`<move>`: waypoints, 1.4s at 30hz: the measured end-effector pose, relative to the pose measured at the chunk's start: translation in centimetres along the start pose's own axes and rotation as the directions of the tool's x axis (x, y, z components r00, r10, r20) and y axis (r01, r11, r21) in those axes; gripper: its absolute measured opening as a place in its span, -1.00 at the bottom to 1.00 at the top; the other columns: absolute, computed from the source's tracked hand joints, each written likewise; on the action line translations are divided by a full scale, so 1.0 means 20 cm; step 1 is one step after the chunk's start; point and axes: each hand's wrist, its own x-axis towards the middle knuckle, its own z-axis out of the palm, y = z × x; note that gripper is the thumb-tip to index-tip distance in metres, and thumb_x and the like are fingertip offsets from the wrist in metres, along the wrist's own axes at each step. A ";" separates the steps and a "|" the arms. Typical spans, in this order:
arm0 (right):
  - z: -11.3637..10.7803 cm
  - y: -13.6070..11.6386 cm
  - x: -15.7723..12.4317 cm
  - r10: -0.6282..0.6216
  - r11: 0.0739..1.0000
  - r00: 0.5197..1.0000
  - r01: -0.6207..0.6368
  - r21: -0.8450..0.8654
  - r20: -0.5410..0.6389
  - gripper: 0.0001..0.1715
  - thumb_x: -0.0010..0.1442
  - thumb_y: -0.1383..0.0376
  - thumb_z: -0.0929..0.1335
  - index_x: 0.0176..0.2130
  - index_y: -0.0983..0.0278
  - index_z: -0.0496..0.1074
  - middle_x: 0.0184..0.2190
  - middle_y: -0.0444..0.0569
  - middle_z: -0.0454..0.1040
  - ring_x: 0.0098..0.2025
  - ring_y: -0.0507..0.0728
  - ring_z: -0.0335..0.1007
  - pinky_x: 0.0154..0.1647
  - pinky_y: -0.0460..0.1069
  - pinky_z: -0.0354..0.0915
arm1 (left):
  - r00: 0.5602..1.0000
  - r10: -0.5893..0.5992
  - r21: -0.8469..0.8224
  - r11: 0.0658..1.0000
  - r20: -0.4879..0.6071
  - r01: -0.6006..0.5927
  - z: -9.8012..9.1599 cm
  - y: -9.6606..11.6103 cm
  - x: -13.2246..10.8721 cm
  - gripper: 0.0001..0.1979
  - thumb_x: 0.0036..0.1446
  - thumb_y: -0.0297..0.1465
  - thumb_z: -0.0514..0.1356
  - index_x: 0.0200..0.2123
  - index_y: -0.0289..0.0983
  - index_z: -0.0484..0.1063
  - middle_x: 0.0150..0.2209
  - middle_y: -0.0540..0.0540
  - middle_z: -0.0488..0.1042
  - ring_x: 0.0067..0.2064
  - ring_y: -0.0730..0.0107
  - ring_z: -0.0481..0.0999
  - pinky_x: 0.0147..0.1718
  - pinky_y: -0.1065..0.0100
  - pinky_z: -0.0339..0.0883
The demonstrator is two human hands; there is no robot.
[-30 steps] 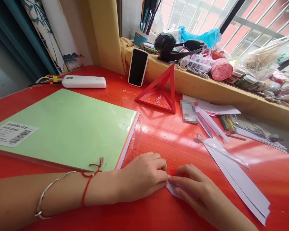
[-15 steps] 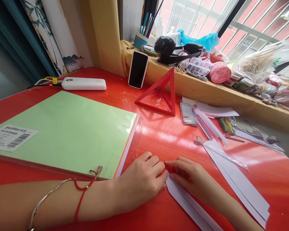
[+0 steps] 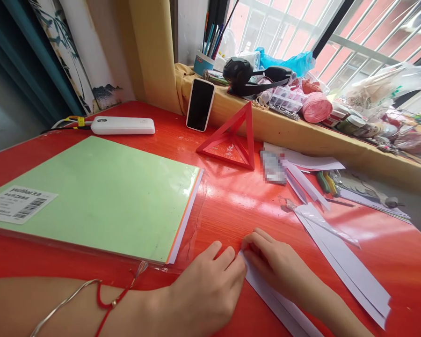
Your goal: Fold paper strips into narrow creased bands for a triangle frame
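Observation:
A folded white paper strip (image 3: 268,296) lies slantwise on the red table, its far end between my two hands. My left hand (image 3: 210,291) is closed, with curled fingers at the left side of that end; its fingertips are partly hidden. Wrapped around the left wrist are a red cord bracelet (image 3: 112,304) and a silver bangle (image 3: 65,302). From the right, my right hand (image 3: 279,264) pinches the same end with thumb and bent fingers. The strip's lower part runs out of view below the right forearm.
A pack of green paper (image 3: 105,192) covers the left of the red table (image 3: 224,210). Further back are a white power bank (image 3: 122,125), a leaning phone (image 3: 199,105) and a red triangular frame (image 3: 250,135). Paper strips (image 3: 347,267) and pliers (image 3: 328,182) lie right. The sill (image 3: 301,128) is cluttered.
My left hand has come down a little toward me, its fingers still at the strip's end. The right hand's fingers have bent more and closed in on the strip.

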 end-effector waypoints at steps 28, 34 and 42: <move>0.03 0.00 -0.03 0.118 0.896 0.979 -0.032 0.442 -0.168 -0.94 0.20 0.32 0.32 -0.25 0.19 0.38 -0.43 -0.17 0.47 -0.46 0.02 0.38 -0.44 -0.10 0.34 | 0.998 0.067 0.037 0.997 0.002 -0.067 -0.02 0.01 -0.03 -0.68 0.28 -0.45 0.06 -0.02 -0.39 0.53 0.06 -0.22 0.48 -0.04 0.12 0.40 -0.05 0.17 0.22; 0.05 -0.01 -0.04 0.040 0.943 0.954 0.062 0.326 -0.298 -0.89 0.19 0.39 0.31 -0.25 0.19 0.37 -0.43 -0.16 0.51 -0.49 0.01 0.42 -0.48 -0.12 0.37 | 0.997 0.068 0.046 0.997 0.025 -0.070 -0.01 0.01 -0.04 -0.65 0.30 -0.45 0.04 0.05 -0.40 0.49 0.11 -0.24 0.46 0.02 0.11 0.40 -0.03 0.16 0.23; 0.04 0.02 -0.06 -0.345 0.932 0.880 0.363 -0.006 -0.327 -0.76 0.26 0.52 0.23 -0.24 0.19 0.32 -0.46 -0.16 0.49 -0.48 0.01 0.41 -0.48 -0.14 0.36 | 0.998 0.055 0.021 0.998 0.013 -0.055 -0.02 0.01 -0.03 -0.64 0.27 -0.47 0.06 0.06 -0.44 0.49 0.06 -0.22 0.50 -0.07 0.14 0.42 -0.10 0.18 0.26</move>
